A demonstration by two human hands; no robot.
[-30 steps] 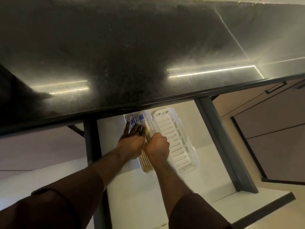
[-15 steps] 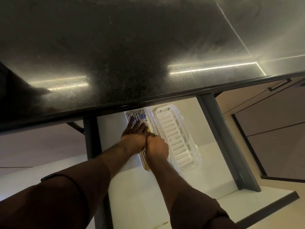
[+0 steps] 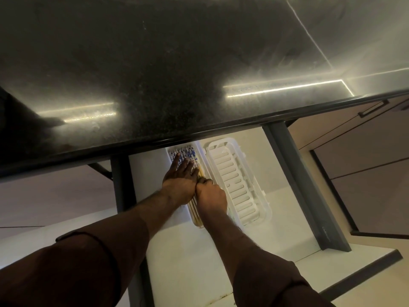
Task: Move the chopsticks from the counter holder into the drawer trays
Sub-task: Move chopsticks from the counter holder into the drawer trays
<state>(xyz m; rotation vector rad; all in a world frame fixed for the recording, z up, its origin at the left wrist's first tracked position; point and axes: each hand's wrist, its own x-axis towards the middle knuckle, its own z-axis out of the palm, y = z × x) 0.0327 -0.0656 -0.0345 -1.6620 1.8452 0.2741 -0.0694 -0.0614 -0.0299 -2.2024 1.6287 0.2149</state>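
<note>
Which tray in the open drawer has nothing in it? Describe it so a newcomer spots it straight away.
Look below the dark stone counter edge into the open white drawer. Two white plastic trays lie side by side there; take the right one, the white slotted tray beside the closed right hand. It shows bare ribs, while its left neighbour holds wooden chopsticks with blue-patterned ends under the flat left hand.

An open white drawer (image 3: 177, 258) beneath a dark stone counter (image 3: 155, 74); on its floor two white slotted trays side by side, the left tray (image 3: 200, 160) holding chopsticks (image 3: 194, 210); the right tray (image 3: 239, 185) bare
</note>
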